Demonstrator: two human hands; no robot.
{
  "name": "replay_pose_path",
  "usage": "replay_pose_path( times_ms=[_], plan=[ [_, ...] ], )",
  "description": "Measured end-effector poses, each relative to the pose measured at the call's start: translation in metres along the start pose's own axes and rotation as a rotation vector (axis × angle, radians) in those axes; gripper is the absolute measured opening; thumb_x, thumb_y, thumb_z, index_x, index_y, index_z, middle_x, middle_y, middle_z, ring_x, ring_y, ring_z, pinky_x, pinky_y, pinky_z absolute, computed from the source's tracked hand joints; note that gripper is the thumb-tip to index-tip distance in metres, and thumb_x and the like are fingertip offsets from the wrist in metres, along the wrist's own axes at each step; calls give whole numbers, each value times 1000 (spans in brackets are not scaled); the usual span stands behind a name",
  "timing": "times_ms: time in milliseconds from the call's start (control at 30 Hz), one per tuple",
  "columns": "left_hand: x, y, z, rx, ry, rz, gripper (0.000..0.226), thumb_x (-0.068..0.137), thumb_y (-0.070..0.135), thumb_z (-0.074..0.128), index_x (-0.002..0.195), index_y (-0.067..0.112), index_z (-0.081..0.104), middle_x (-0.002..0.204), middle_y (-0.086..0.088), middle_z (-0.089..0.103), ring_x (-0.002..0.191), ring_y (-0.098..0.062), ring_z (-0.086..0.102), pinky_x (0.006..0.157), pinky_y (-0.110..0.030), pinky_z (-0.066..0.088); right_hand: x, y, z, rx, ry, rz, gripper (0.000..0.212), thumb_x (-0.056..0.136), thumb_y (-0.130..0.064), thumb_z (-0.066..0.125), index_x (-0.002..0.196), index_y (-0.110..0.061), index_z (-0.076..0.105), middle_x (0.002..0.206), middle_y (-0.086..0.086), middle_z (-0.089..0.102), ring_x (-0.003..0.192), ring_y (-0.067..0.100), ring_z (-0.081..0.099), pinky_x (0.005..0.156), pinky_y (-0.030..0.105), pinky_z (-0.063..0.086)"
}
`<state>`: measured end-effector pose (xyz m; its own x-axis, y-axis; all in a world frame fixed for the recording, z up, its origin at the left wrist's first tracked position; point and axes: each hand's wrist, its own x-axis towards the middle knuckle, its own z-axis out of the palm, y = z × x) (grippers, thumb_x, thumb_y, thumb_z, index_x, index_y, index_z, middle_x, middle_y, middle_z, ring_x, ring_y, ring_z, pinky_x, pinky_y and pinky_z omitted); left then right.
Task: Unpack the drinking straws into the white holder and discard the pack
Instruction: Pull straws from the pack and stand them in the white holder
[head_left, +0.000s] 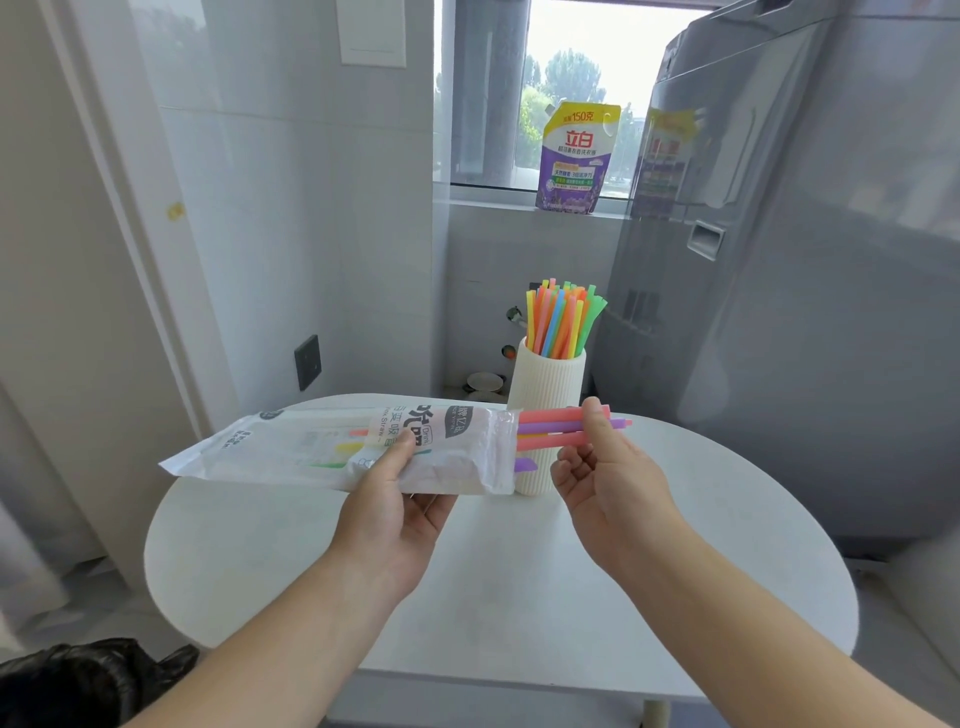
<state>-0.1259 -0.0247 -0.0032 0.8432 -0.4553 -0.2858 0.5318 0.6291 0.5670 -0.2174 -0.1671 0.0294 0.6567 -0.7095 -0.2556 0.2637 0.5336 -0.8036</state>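
Head view, left hand (400, 499) fingers gripping pack (332, 449) before holder (545, 410), right hand (605, 462) fingers pinching straws (550, 427) at its mouth.

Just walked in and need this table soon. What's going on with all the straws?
A person is emptying a pack. The left hand holds it above the white table; the right hand pinches a few pink and purple straws sticking out of its open end. The white holder already holds many straws; some remain in the pack.
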Motion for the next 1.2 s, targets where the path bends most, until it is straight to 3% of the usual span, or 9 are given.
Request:
replay_pose_path(
  times_ms=[200, 467, 633, 867, 967, 1200],
  plan=[
    [-1, 0, 2, -6, -3, -5, 35, 96, 15, 68, 131, 13, 67, 108, -6, 81, 83, -16, 79, 57, -29, 62, -2, 5, 1, -116, -81, -77, 19, 91, -29, 70, 90, -11, 70, 72, 4, 52, 61, 12, 50, 69, 26, 52],
    [-1, 0, 3, -28, -9, -9, 31, 96, 16, 68, 127, 13, 69, 104, -4, 81, 83, -16, 79, 59, -27, 62, -1, 0, 6, -163, 79, -189, 22, 92, -34, 69, 85, -13, 68, 62, -1, 55, 60, 13, 53, 70, 27, 51],
    [2, 6, 1, -43, 5, -3, 32, 97, 15, 67, 129, 12, 69, 113, -5, 80, 90, -15, 79, 62, -27, 63, -2, -12, 4, -208, 130, -253, 24, 92, -36, 69, 87, -12, 68, 65, 1, 57, 63, 15, 57, 67, 27, 52],
    [3, 9, 0, -62, 28, 9, 33, 98, 16, 66, 130, 11, 67, 112, -5, 80, 95, -15, 78, 64, -28, 64, 3, -27, 0, -350, 85, -378, 29, 94, -33, 67, 83, -7, 71, 58, 3, 65, 52, 12, 65, 57, 25, 56],
    [5, 14, -2, -81, 31, 21, 29, 98, 16, 65, 126, 11, 69, 100, -3, 81, 88, -14, 79, 62, -27, 63, 2, -43, -3, -376, 77, -448, 29, 95, -30, 66, 79, -6, 70, 61, 8, 66, 55, 15, 66, 55, 23, 56],
    [8, 19, -6, -105, 38, 35, 26, 98, 16, 65, 124, 13, 69, 97, -1, 82, 89, -13, 79, 63, -27, 63, -2, -80, -10, -413, 103, -563, 30, 94, -28, 67, 73, -7, 68, 53, 2, 64, 50, 14, 64, 60, 28, 58]
  ],
)
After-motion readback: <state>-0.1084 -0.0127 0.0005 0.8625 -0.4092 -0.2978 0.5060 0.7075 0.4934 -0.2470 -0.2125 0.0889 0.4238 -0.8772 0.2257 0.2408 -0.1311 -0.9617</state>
